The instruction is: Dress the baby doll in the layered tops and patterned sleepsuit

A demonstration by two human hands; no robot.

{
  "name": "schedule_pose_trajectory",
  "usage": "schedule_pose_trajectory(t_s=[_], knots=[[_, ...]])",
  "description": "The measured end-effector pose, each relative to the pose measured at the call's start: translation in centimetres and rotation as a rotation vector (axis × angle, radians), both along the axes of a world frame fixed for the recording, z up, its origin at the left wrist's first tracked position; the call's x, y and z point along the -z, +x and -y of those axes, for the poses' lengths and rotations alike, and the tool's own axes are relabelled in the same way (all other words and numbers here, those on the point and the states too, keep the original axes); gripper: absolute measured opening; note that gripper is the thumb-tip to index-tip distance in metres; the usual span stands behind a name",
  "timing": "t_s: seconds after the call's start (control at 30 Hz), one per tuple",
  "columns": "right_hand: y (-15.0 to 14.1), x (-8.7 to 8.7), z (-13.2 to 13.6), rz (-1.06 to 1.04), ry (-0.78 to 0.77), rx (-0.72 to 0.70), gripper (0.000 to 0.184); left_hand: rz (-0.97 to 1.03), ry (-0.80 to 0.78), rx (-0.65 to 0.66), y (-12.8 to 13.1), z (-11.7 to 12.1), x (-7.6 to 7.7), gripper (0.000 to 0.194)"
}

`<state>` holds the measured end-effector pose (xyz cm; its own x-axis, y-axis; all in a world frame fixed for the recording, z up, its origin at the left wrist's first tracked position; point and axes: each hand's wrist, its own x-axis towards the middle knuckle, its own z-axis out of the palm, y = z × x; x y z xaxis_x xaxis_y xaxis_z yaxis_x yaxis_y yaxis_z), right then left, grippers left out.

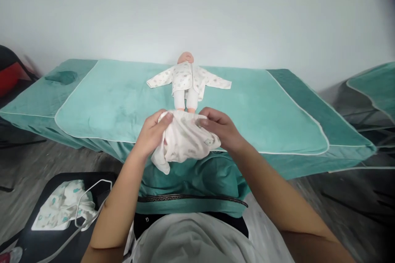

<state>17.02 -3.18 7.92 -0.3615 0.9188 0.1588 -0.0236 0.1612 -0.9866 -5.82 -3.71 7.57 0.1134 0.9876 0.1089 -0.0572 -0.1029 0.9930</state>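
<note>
Between my two hands hangs a bunched white baby garment (185, 139) with a faint print, held in front of the bed's near edge. My left hand (154, 129) pinches its upper left corner, thumb on top. At the upper right, my right hand (220, 127) grips the cloth between thumb and curled fingers. Just beyond the garment a baby doll (185, 57) lies on its back, head toward the wall. It wears a white printed jacket (183, 77) with both sleeves spread out, and white leggings (191, 99). The garment partly hides the doll's feet.
A green padded bed (108, 102) with a face hole at its left end stands against the white wall (197, 24). At lower left, a black chair (33, 240) holds a printed white cloth (66, 203) and a white cable (77, 205). Another green-covered bed (376, 86) is at right.
</note>
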Motion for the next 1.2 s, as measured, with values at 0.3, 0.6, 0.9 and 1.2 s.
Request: schedule_pose_trajectory(t_s=[0.3,0.6,0.9,1.2], knots=[[-0.3,2.9,-0.9,0.028,-0.202,-0.174,0.041,0.27,-0.203,0.08,3.5,-2.0,2.3,0.048],[0.2,8.2,-1.9,-0.387,-0.498,0.334,0.046,0.139,-0.394,0.564,4.9,0.0,7.3,0.052],[1.7,10.9,-0.1,-0.015,-0.503,-0.277,0.052,0.497,-0.452,0.079,5.8,-2.7,9.4,0.047],[4.4,13.5,-5.2,-0.068,-0.17,0.432,0.018,0.023,-0.314,0.421,5.2,-5.1,9.8,0.048]])
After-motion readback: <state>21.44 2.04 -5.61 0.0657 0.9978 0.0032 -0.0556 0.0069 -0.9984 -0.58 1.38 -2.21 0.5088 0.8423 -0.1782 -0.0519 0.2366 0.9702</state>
